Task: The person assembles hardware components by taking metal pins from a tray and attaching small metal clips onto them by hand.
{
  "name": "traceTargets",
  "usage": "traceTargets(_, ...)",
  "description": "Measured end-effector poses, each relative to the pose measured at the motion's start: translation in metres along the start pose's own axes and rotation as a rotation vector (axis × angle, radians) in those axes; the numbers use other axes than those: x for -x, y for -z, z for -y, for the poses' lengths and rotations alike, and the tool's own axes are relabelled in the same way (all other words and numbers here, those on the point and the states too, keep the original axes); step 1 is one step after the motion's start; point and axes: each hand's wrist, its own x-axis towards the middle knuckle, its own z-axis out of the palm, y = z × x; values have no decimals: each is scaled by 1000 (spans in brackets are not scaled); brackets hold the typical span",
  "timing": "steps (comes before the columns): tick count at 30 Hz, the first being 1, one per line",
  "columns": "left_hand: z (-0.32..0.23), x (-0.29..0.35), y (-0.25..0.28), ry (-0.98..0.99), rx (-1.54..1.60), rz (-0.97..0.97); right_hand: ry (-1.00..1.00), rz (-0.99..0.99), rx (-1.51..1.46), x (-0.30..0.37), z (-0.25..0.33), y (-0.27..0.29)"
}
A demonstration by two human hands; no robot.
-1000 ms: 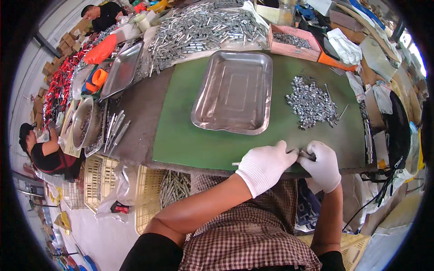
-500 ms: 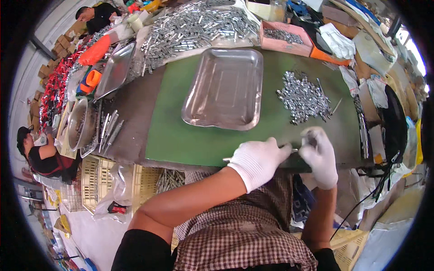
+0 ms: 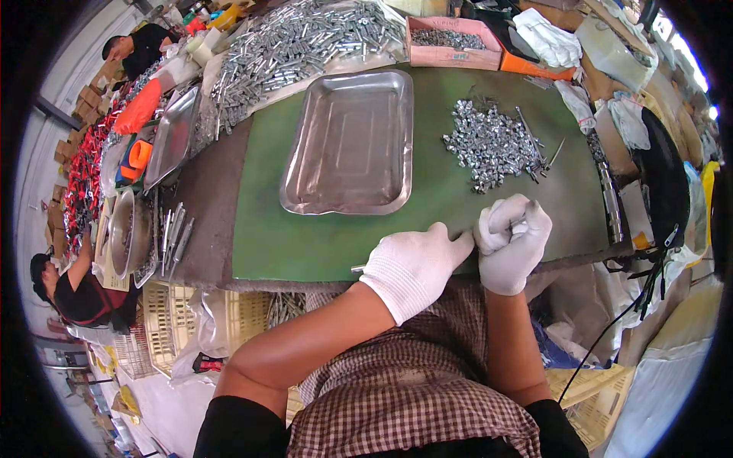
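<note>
My left hand point(image 3: 416, 269), in a white knit glove, is closed over the near edge of the green work mat point(image 3: 263, 229). A thin metal rod point(image 3: 357, 269) pokes out beside its wrist; the rest of the rod is hidden under the hand. Close by on the right, my right hand point(image 3: 513, 243), gloved too, has its fingers curled in around small shiny metal pieces point(image 3: 519, 227), only partly visible. Beyond it lies a pile of small silver metal fittings point(image 3: 492, 145), with a thin rod point(image 3: 557, 151) at its right side.
An oblong metal tray point(image 3: 294, 179) stands on the mat. Behind are a heap of silver metal tubes point(image 3: 305, 46) and a pink box point(image 3: 489, 59) of small parts. Several metal rods point(image 3: 177, 233) and a steel bowl point(image 3: 120, 244) lie left. Two other people work at the far left.
My right hand has turned palm up, its fingers curling over the small metal pieces. The rod end between the hands no longer shows. The whole view has shifted, so the bench appears further left.
</note>
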Motion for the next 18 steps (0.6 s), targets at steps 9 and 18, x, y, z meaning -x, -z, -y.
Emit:
traceTargets(9,-12,-18,-9,-61,-10,-134,63,-68,181,-2,5,11)
traceTargets(18,50,88,3,62,-198,-503,-215,64,-281,-18,-3,39)
